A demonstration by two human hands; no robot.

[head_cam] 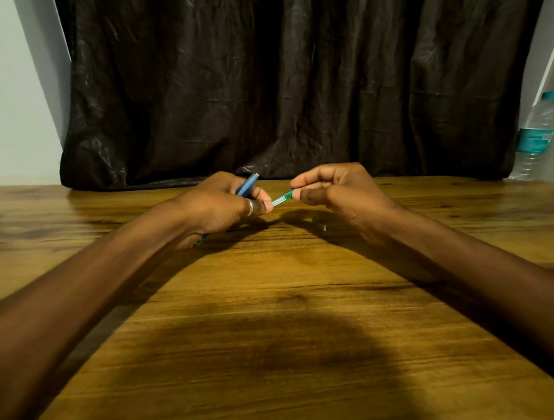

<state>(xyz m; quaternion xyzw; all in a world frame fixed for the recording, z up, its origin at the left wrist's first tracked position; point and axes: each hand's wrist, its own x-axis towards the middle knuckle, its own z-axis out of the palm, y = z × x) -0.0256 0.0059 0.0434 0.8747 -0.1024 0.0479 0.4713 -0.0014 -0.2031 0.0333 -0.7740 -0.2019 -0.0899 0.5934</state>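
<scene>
Nearest you lies the wooden table (274,306). Above it, your left hand (217,206) and right hand (335,190) each pinch one end of a thin green rod (283,198), which spans the gap between your thumbs. Just behind your left pinch, a blue pen barrel (248,184) sticks up from those curled fingers.

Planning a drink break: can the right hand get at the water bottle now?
Likely yes, once freed: right hand pinches the green stick; bare table lies between it and the bottle.
</scene>
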